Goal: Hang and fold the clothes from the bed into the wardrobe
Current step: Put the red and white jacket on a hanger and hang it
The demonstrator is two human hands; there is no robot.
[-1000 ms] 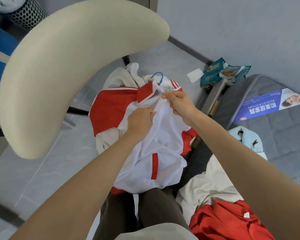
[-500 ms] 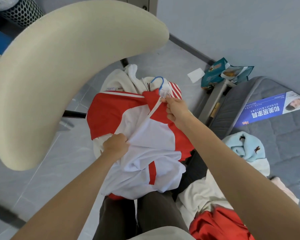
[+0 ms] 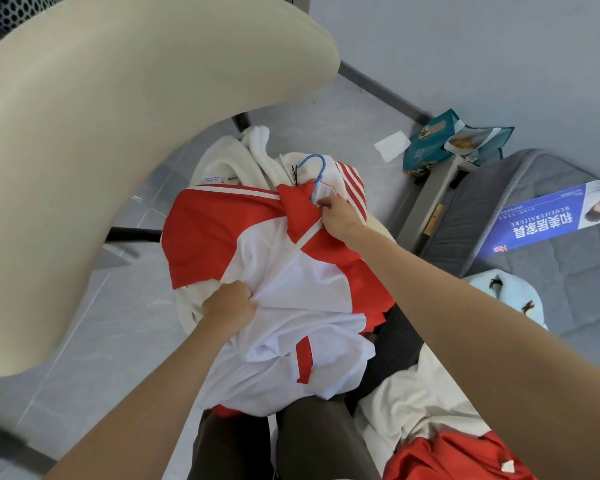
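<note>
Over lap, red-white jacket [image 3: 302,282] — L hand [image 3: 229,306] grips front, R hand [image 3: 338,216] pinches collar.

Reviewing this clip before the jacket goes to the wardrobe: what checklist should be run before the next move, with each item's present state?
1. Jacket sits on the hanger, hook sticking out of the collar: ok.
2. Right hand has a pinch grip at the collar top: ok.
3. Left hand grips the white front lower down: ok.
4. Zip closed between the two hands: ok; below the left hand: cannot tell.
5. Hook free of fabric for hanging: ok.
6. Bed cleared of clothes: not ok, a light blue garment lies on it.
</note>
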